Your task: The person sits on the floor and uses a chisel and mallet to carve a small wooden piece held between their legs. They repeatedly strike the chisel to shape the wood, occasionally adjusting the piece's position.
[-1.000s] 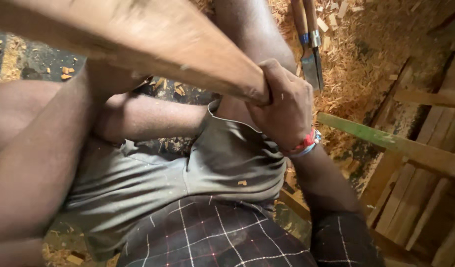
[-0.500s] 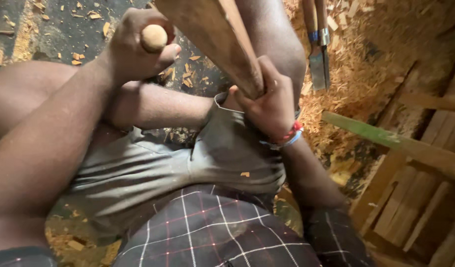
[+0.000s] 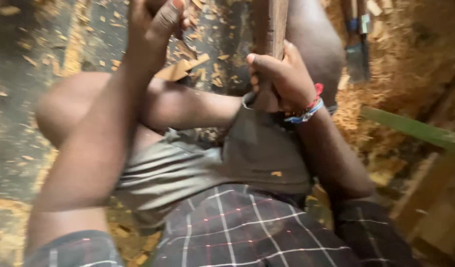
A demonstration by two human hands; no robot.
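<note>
No pkgs, labels or signs to be made out in the head view.

Right hand (image 3: 282,79) is closed round a long brown wooden plank (image 3: 271,29), fingers wrapped at its lower end, just above the grey shorts (image 3: 222,158). Plank's long axis runs near vertical in frame, pointing up & away from the body, top end cut off by the frame edge. Red & blue woven wristbands (image 3: 306,106) sit on the right wrist.

Left hand (image 3: 156,22) is raised at top left, fingers curled shut; what it holds is cropped/blurred, can't tell.

Beyond the plank, a steel-bladed chisel w/ wooden handle (image 3: 357,54) lies on a heap of orange-tan wood shavings (image 3: 386,99), blade end nearer the body. A green-painted wooden slat (image 3: 410,128) slants across at right. Loose pale wood chips (image 3: 188,66) are scattered over the dark floor (image 3: 20,99) by the knee. Dark checked shirt (image 3: 247,227) fills the bottom.
</note>
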